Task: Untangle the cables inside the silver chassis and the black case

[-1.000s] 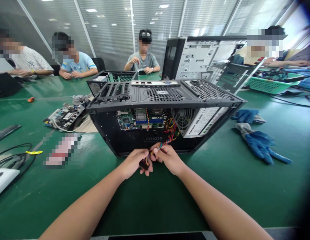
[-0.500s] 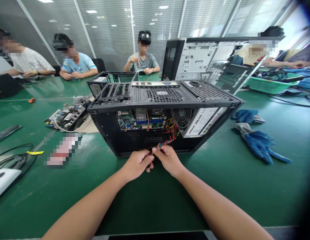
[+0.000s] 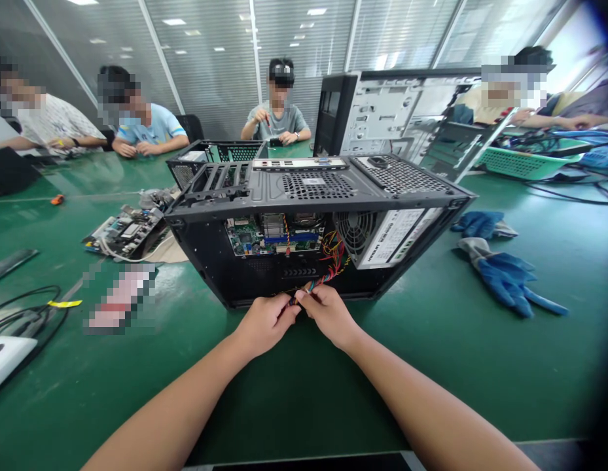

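Twisted red, yellow and black wire bundle (image 3: 325, 277), pinched by both hands at the mouth of the open black metal computer case (image 3: 313, 186).

Left hand (image 3: 264, 324) and right hand (image 3: 329, 314) meet knuckle to knuckle at the case's lower edge. Both sets of fingertips are clamped together on the bundle's free end, and whatever plug sits there is hidden under the fingers. The wires climb from the hands into the case towards the grey power supply box (image 3: 396, 235), beside the green motherboard (image 3: 249, 235). It looks like cable work at the loose end. Any further handling calls for a short, careful grip, since the strands look to have little slack. Blue work gloves (image 3: 504, 278) lie on the green table (image 3: 431, 366), well off to the right.
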`<state>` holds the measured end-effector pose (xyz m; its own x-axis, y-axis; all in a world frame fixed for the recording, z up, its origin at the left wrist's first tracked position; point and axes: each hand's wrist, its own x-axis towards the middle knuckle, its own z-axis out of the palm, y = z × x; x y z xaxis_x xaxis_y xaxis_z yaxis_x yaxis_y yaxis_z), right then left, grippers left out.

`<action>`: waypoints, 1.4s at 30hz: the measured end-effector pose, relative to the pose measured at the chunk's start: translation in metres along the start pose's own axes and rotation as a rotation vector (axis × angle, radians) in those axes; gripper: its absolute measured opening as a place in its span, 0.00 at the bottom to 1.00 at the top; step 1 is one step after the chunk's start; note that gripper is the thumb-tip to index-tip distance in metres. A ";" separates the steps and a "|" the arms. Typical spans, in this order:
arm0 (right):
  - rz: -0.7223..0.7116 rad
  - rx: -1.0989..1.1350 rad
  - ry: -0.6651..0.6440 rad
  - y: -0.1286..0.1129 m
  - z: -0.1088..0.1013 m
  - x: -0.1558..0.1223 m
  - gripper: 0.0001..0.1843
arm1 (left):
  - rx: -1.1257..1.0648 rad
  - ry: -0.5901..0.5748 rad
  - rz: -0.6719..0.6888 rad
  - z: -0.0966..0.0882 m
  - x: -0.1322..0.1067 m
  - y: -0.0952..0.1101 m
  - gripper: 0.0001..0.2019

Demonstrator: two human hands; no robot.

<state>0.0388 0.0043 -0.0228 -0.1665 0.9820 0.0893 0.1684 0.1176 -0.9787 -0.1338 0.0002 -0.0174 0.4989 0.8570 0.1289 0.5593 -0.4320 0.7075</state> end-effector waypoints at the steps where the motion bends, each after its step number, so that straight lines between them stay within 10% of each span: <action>1: -0.013 0.006 -0.016 -0.002 0.000 0.000 0.21 | -0.134 -0.036 -0.024 -0.001 0.000 0.001 0.15; 7: -0.049 0.040 -0.062 -0.003 -0.002 0.000 0.21 | -0.546 -0.172 -0.149 -0.005 0.003 0.004 0.14; 23: 0.066 0.068 0.091 0.012 0.004 0.000 0.24 | 0.436 0.055 0.095 0.006 -0.002 0.000 0.09; 34: 0.063 0.171 0.038 0.009 0.006 0.000 0.22 | 0.009 0.014 0.035 0.000 0.000 0.006 0.12; 42: 0.041 0.106 0.052 0.009 0.005 0.000 0.22 | 0.254 0.088 0.088 0.003 -0.001 0.001 0.12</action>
<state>0.0358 0.0046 -0.0321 -0.1104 0.9923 0.0557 0.0700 0.0637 -0.9955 -0.1320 -0.0013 -0.0189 0.4999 0.8292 0.2502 0.6699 -0.5533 0.4951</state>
